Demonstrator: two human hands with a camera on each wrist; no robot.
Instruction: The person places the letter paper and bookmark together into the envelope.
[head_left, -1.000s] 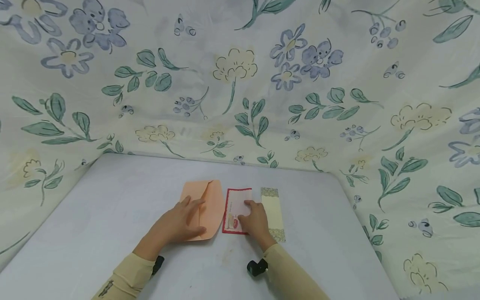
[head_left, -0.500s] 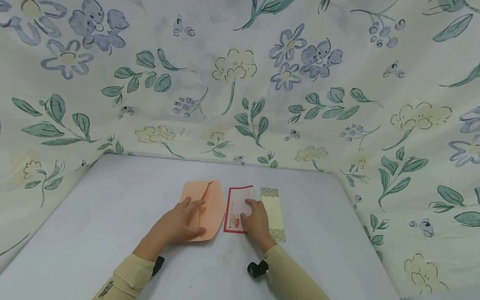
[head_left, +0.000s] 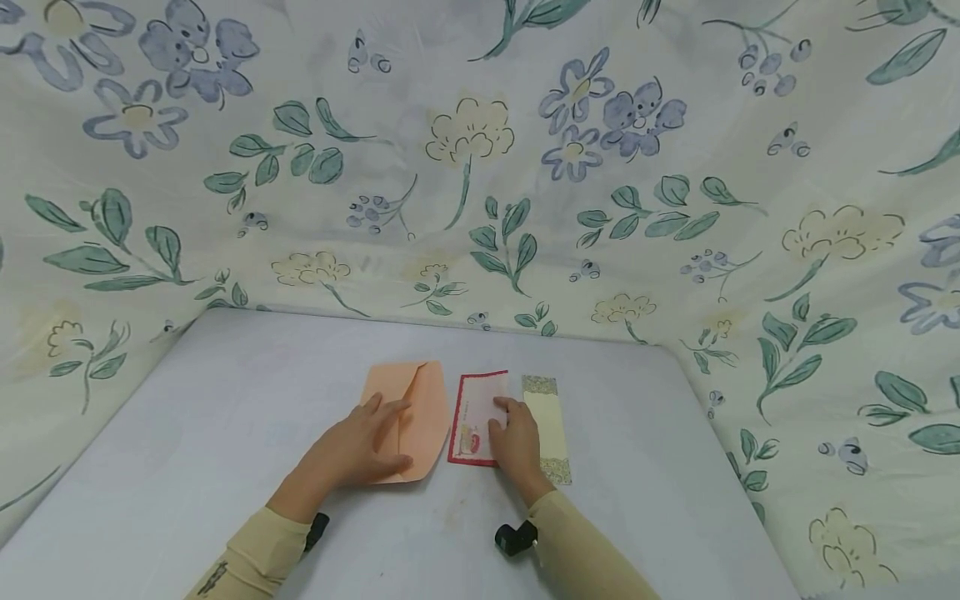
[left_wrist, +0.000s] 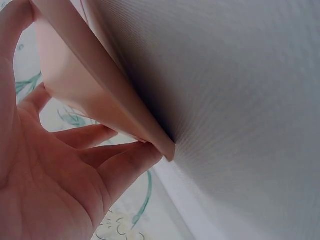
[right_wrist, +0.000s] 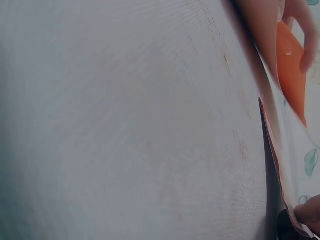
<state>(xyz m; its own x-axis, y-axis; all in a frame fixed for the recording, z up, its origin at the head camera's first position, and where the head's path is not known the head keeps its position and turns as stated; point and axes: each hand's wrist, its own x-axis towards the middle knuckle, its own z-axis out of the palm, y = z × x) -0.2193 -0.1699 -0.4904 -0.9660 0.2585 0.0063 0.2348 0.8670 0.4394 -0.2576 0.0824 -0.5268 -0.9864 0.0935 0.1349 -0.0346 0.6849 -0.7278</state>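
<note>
A peach envelope (head_left: 426,425) lies on the table with its flap side up. My left hand (head_left: 363,442) rests spread on it; in the left wrist view the fingertips (left_wrist: 145,150) press on the envelope (left_wrist: 85,85) near its edge. To the right lies a white greeting card (head_left: 476,400) with a red border and a small picture at its lower left. My right hand (head_left: 517,442) holds this card at its right side, thumb and index finger close together over it. In the right wrist view the card (right_wrist: 280,155) rises at an angle beside the thumb (right_wrist: 310,212).
A cream card strip (head_left: 549,425) with glittery gold ends lies right of my right hand, partly behind it. The table (head_left: 262,375) has a white cover, with floral cloth (head_left: 465,167) hanging around its back and sides. Black wrist cameras (head_left: 515,537) are at both wrists.
The red-bordered card has shifted slightly right and tilted, away from the envelope. My right thumb has drawn in toward the index finger. The left hand and envelope stay put.
</note>
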